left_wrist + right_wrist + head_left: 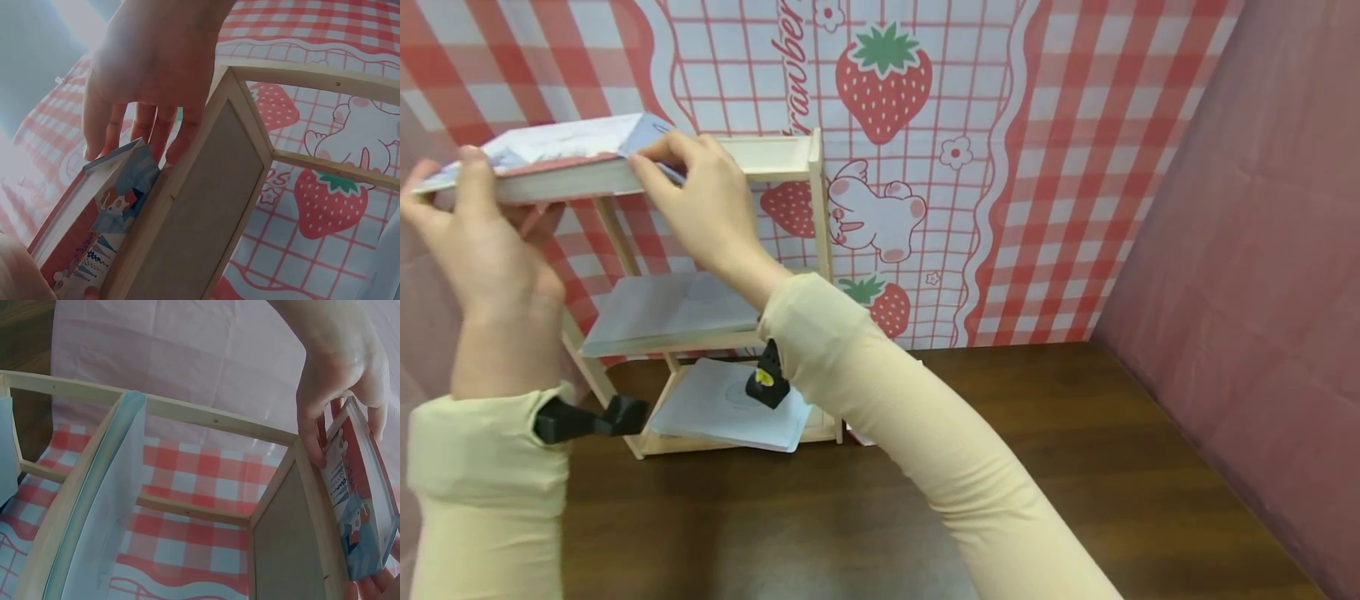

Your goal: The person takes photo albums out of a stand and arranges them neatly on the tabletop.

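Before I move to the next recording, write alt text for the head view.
The left hand and right hand grip a thick book at the top of a wooden rack. Pale booklets lie on its two lower levels, before a strawberry-print backdrop.

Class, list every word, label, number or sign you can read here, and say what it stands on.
"rawber": red letters on the patterned cloth, head view; both ends hidden or cut off.
Beside a printed strawberry, left wrist view: partial letters, too unclear to read.
Held book: cover marks too blurred to read.
Lowest white booklet: faint marks, too small to read.
No readable numbers.
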Motion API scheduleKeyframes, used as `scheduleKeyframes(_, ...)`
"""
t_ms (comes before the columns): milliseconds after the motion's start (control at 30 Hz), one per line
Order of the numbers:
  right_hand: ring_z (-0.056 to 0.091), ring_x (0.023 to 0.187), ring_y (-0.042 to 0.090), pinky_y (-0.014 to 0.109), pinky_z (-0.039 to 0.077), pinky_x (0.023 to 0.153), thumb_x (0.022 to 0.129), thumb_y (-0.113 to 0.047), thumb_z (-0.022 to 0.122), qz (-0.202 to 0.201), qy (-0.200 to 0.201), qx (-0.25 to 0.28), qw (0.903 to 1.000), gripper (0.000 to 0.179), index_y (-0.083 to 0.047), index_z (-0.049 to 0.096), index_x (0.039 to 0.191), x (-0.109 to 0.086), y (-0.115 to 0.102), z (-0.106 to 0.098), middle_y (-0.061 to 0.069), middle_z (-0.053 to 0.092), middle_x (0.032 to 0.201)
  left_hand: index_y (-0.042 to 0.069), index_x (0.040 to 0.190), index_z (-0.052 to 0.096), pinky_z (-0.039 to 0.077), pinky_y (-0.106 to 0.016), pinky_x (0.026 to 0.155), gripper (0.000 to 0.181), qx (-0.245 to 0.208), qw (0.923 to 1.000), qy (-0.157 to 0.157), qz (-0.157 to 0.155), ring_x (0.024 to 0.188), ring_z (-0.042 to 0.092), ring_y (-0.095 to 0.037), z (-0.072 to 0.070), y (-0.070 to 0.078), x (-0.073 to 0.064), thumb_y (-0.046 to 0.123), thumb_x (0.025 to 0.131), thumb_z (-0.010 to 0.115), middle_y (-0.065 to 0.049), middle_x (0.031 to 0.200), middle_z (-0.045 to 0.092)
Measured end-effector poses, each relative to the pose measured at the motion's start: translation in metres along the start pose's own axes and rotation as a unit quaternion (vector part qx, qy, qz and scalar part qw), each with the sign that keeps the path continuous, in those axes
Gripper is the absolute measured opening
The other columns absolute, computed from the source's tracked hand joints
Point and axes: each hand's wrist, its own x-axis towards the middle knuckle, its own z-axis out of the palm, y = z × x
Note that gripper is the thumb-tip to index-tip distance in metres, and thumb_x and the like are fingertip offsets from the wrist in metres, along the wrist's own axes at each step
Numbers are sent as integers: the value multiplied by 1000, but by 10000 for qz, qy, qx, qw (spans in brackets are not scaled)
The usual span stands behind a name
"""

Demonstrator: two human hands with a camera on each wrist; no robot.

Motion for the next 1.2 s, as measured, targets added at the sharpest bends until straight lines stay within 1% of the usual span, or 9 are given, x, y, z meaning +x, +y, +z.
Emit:
scheduleKeyframes(200, 41, 78, -4, 8, 32, 66, 81, -42, 52, 98, 197, -168, 9996, 20, -26, 59, 90, -3, -2, -2, -15, 48, 86, 23, 114, 25, 47, -32, 67, 52, -109, 9996, -82, 251, 92, 53, -27, 0, -4, -7, -3, 79, 53, 0, 112, 39)
scheduleKeyframes(267, 40, 78, -4, 9, 32, 66, 80, -44, 52, 155, 264, -208, 9993, 21, -26, 59, 88, -5, -4, -2, -15, 48, 86, 23, 114, 24, 47, -32, 66, 54, -203, 9994, -99, 244, 93, 53, -28, 0, -3, -9, -6, 78, 52, -1, 111, 40)
scheduleKeyframes(433, 39, 77, -4, 10, 32, 64, 78, -47, 52, 365, 351, -168, 9986, 23, -26, 57, 85, -8, -7, -1, -15, 46, 86, 21, 110, 23, 46, -35, 71, 55, -541, 9984, -125, 91, 95, 53, -29, 0, 1, -10, -11, 76, 51, -3, 109, 41)
scheduleKeyframes(533, 40, 78, -4, 10, 33, 65, 77, -47, 54, 436, 426, -140, 9980, 23, -26, 57, 84, -10, -7, 0, -15, 46, 86, 20, 107, 23, 47, -36, 71, 51, -727, 9973, -93, 13, 93, 53, -30, -2, 3, -12, -13, 77, 48, -5, 108, 42)
scheduleKeyframes(667, 41, 81, -4, 10, 33, 67, 74, -47, 57, 656, 502, -43, 9966, 26, -25, 55, 86, -12, -5, 1, -16, 46, 90, 20, 105, 25, 47, -37, 71, 48, -869, 9959, -71, -246, 92, 53, -30, -6, 3, -16, -14, 78, 46, -6, 107, 44)
scheduleKeyframes(767, 42, 80, -2, 10, 34, 66, 72, -49, 59, 944, 550, 65, 9940, 31, -25, 53, 91, -13, -4, 2, -15, 43, 91, 22, 109, 27, 46, -35, 74, 50, -722, 9967, -126, -341, 95, 51, -28, -9, 3, -18, -12, 78, 48, -5, 109, 45)
scheduleKeyframes(900, 43, 78, 0, 11, 35, 63, 71, -49, 60, 1143, 603, 292, 9912, 36, -24, 52, 96, -15, -4, 4, -13, 41, 90, 20, 109, 32, 47, -34, 70, 50, -610, 9973, -124, -401, 88, 53, -28, -14, 3, -19, -12, 76, 50, -6, 109, 47)
scheduleKeyframes(1067, 43, 78, 1, 11, 36, 61, 72, -45, 61, 1171, 632, 597, 9893, 34, -23, 50, 95, -19, -2, 5, -12, 39, 92, 8, 108, 44, 48, -36, 60, 44, -860, 9949, -224, -485, 74, 56, -31, -22, 2, -15, -18, 73, 49, -14, 106, 52)
scheduleKeyframes(1200, 42, 78, 0, 10, 36, 62, 72, -44, 62, 1052, 687, 671, 9898, 34, -22, 50, 95, -20, -1, 4, -12, 40, 92, -1, 108, 48, 49, -38, 58, 41, -981, 9927, -430, -551, 75, 58, -32, -26, 2, -14, -19, 72, 48, -18, 105, 54)
